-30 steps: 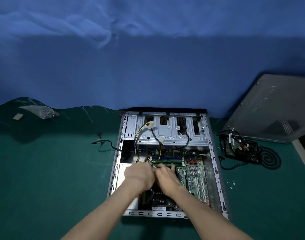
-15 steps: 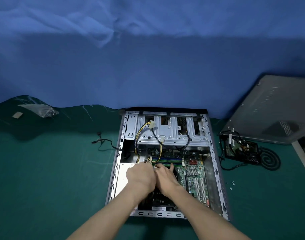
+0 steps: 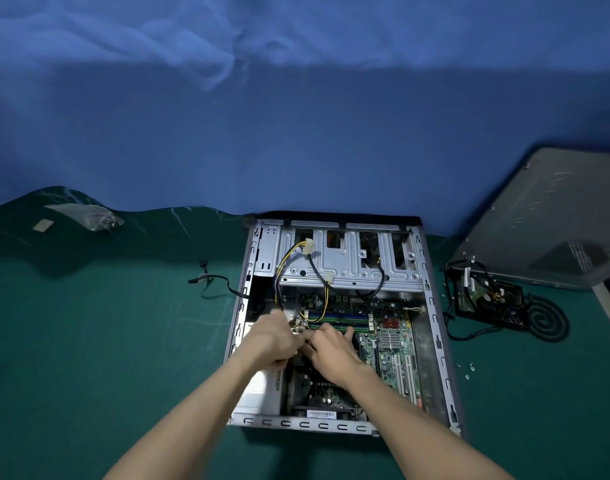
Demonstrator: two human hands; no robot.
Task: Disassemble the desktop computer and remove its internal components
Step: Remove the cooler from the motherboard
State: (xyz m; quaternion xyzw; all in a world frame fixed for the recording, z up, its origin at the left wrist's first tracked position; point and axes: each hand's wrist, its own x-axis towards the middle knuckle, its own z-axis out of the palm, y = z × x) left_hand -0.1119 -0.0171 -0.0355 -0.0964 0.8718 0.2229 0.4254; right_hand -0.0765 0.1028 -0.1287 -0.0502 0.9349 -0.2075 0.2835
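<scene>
On the green mat [image 3: 89, 341], the open grey metal computer case [image 3: 303, 424] held both hands. The left hand [image 3: 272, 341] curled round a small pale cable plug [image 3: 296, 326] beside the green motherboard [image 3: 390, 344]. The right hand [image 3: 331, 353] touched it with its thumb, its grip unclear. Beyond, yellow-and-black wires [image 3: 288, 256] crossed the silver drive cage [image 3: 345, 268].

Dim, bluish light; soft focus overall, wide-angle bending at edges, hands slightly blurred.

Motherboard [image 3: 393, 348] in case [image 3: 303, 424], side panel [image 3: 553, 220] right, cable [image 3: 213, 282] left

Bare metal case [image 3: 435, 306]; matt green mat [image 3: 89, 341]
</scene>
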